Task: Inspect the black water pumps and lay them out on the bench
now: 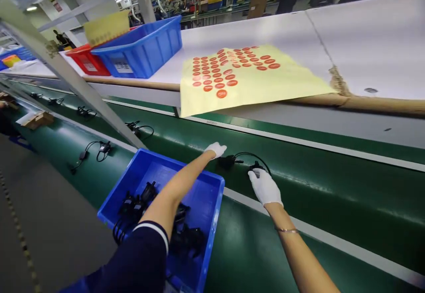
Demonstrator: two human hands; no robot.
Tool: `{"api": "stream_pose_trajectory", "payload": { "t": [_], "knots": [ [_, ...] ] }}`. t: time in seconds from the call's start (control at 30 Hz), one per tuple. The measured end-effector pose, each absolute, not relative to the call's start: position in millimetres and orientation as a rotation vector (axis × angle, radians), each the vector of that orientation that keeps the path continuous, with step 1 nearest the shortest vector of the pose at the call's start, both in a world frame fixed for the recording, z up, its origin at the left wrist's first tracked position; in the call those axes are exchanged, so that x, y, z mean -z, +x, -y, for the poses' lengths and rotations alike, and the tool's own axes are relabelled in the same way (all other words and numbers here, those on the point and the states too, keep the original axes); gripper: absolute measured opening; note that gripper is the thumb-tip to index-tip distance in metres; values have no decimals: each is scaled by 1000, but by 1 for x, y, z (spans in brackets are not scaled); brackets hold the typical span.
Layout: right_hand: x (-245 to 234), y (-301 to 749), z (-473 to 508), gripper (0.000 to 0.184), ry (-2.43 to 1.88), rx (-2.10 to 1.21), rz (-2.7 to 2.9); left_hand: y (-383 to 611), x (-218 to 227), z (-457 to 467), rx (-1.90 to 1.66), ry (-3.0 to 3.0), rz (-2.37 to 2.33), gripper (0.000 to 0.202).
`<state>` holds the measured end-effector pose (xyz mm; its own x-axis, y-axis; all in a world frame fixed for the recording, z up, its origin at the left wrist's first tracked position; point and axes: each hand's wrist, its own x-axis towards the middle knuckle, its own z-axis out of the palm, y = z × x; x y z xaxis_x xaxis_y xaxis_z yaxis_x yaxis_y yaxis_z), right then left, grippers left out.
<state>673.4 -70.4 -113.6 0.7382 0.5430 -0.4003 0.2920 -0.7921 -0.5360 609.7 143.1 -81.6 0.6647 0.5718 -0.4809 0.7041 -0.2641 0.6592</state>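
Both my hands wear white gloves and reach over the green conveyor belt. My right hand [265,187] closes its fingertips on one end of a black power adapter [256,166], whose thin cable [253,154] arcs over to a black block [227,162] on the belt. Just behind and left of that block is my left hand [216,150], fingers stretched out, holding nothing I can see. Whether it touches the block I cannot tell. Under my left arm stands a blue bin [212,222] with several black adapters [190,240] and their cables inside; my arm hides part of them.
A yellow sheet of red oval stickers [232,94] overhangs the white shelf [375,54]. Blue [146,47] and red [88,60] trays stand further left. More corded adapters [103,149] lie along the belts. A slanted metal post [89,91] rises at left, near a cardboard box [39,119].
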Motion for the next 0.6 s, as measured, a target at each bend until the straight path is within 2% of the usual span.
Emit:
{"api": "stream_pose_trajectory", "payload": {
  "t": [0.13, 0.3, 0.53, 0.6],
  "knots": [
    [91, 560, 53, 24, -2258, -945, 1113, 521, 59, -156, -10, 1687, -973, 36],
    [113, 422, 11, 31, -2249, -1183, 1262, 361, 53, -118, -241, 1369, -1016, 40],
    [124, 392, -7, 30, -2314, -1187, 1146, 186, 71, -53, -415, 1002, -1067, 54],
    [110, 396, -1, 39, -2304, -1102, 1112, 165, 75, -43, -465, 912, -1052, 52]
  ]
}}
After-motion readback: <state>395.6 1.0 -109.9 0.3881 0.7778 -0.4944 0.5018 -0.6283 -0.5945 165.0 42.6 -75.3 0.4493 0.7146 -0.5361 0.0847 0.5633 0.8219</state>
